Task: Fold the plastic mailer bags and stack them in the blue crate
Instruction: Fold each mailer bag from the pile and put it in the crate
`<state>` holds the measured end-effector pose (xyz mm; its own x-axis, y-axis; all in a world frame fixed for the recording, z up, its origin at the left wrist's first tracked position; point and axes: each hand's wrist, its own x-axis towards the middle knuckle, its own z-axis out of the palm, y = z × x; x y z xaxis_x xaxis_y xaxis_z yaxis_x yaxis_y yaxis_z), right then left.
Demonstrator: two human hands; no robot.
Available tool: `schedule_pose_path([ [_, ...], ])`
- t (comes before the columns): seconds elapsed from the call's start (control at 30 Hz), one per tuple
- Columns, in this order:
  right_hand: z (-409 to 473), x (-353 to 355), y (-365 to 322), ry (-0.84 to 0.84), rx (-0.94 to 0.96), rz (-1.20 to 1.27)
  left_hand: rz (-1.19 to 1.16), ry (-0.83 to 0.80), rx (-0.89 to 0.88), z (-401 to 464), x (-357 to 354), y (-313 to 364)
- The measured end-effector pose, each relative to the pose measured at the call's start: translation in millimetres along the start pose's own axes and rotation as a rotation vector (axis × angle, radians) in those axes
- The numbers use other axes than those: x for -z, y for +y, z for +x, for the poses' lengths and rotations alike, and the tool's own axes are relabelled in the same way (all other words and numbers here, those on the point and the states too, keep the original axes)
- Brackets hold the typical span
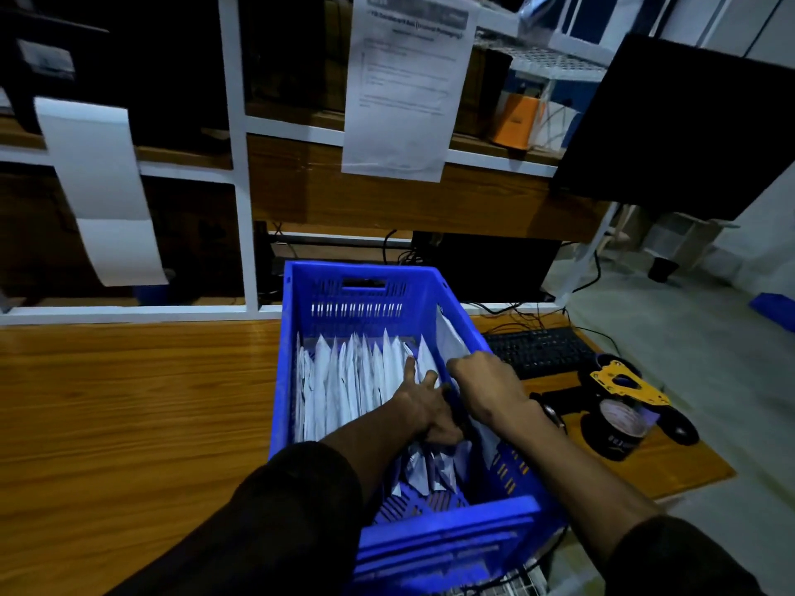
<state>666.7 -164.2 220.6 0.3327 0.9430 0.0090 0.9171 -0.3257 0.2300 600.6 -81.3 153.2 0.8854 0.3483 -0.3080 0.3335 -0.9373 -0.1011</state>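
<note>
crate [301, 380] on table, right of middle | bags [344, 380] stand on edge in its far half; my left hand [423, 408], fingers straight, presses them back to make room | right hand [484, 387] grips right wall to steady it

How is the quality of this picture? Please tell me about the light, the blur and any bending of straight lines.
Head view: dim overall, the shelves at the top nearly black; a soft sheen lies on the wooden table; the printed sheet is too blurred to read; wide-angle distortion bows the white shelf frame; the blue crate, folded mailer bags, left hand and right hand are fairly sharp.
</note>
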Motion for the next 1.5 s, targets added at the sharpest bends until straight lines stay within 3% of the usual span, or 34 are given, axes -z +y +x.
schedule_pose_path([
  [0.2, 6, -7, -4, 0.024, -0.005, -0.031, -0.020, -0.024, 0.004, -8, 3, 1],
  [0.6, 20, -29, -3, -0.085, -0.056, 0.029, -0.097, 0.111, -0.127, -42, 6, -26],
  [0.7, 23, -12, -14, 0.059, -0.044, -0.022, -0.018, 0.211, -0.026, -62, 18, -48],
  [0.8, 35, 21, -39, 0.265, 0.007, 0.082, -0.019, 0.345, 0.141, -90, 34, -80],
  [1.0, 65, 91, -134, 0.477, 0.259, 0.234, -0.115, 0.658, 0.448, -178, 38, -163],
  [1.1, 80, 114, -197, 0.474, 0.404, 0.199, -0.155, 0.775, 0.576, -231, 5, -204],
  [1.17, 87, 122, -252, 0.394, 0.473, 0.173, -0.153, 0.759, 0.663, -272, -34, -233],
  [1.4, 80, 53, -437, 0.232, 0.694, 0.244, -0.299, 0.491, 0.979, -398, -224, -292],
  [1.5, 63, 10, -488, 0.152, 0.672, 0.237, -0.324, 0.406, 0.990, -425, -287, -301],
])
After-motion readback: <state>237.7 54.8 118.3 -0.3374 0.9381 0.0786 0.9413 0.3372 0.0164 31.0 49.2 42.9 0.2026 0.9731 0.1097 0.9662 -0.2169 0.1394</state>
